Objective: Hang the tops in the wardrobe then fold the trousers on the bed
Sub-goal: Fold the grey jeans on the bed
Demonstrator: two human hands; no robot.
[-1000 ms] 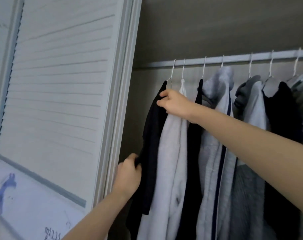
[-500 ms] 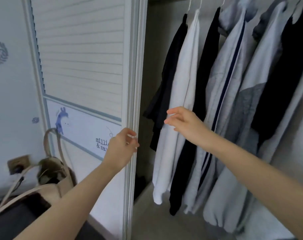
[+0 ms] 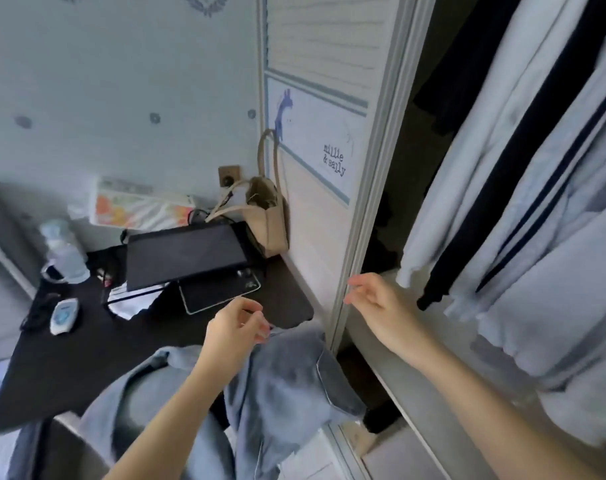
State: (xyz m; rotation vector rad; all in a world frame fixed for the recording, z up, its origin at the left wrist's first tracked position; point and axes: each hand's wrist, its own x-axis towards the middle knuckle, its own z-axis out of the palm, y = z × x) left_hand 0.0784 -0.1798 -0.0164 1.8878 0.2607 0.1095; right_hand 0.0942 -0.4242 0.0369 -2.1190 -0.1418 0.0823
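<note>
Blue denim trousers [image 3: 281, 386] lie crumpled at lower centre, left hand [image 3: 237, 332] loosely curled just above, holding nothing; right hand [image 3: 377, 306] spread, empty. Risk: one-handed lift leaves legs dragging across dark desk [image 3: 87, 348] clutter.

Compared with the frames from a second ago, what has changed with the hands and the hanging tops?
Both hands have left the wardrobe: the right hand let go of the tops and hangs open, and the left hand came off the door edge down to the jeans. The tops stay hung.
</note>
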